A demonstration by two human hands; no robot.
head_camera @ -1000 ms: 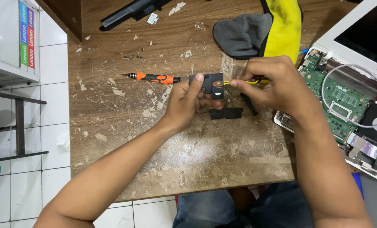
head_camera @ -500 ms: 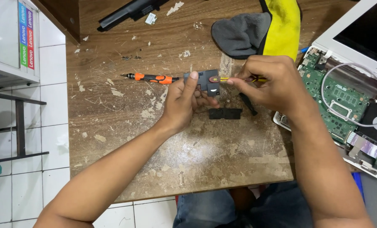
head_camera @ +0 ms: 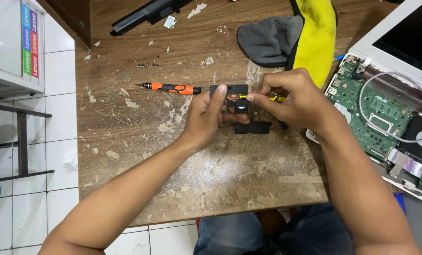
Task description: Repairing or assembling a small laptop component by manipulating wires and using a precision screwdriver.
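Hands meet mid-counter (head_camera: 126, 141). My left hand (head_camera: 211, 118) pins a small black part (head_camera: 234, 94) flat on the wood, fingers closed over it. My right hand (head_camera: 296, 101) pinches a yellow screwdriver (head_camera: 237, 96), tip on that part. Orange screwdriver (head_camera: 171, 88) lies just left.

On the bench (head_camera: 140, 156), a small flat part (head_camera: 232, 90) sits at upper centre of the frame, between the left hand (head_camera: 211, 115) and the right hand (head_camera: 298, 101). A screwdriver (head_camera: 168, 88) lies just left of it. Another flat piece (head_camera: 253, 127) lies just below. A cloth (head_camera: 272, 40) lies above, a long bar (head_camera: 147, 12) at the upper left. An opened laptop (head_camera: 385, 108) fills the right edge.
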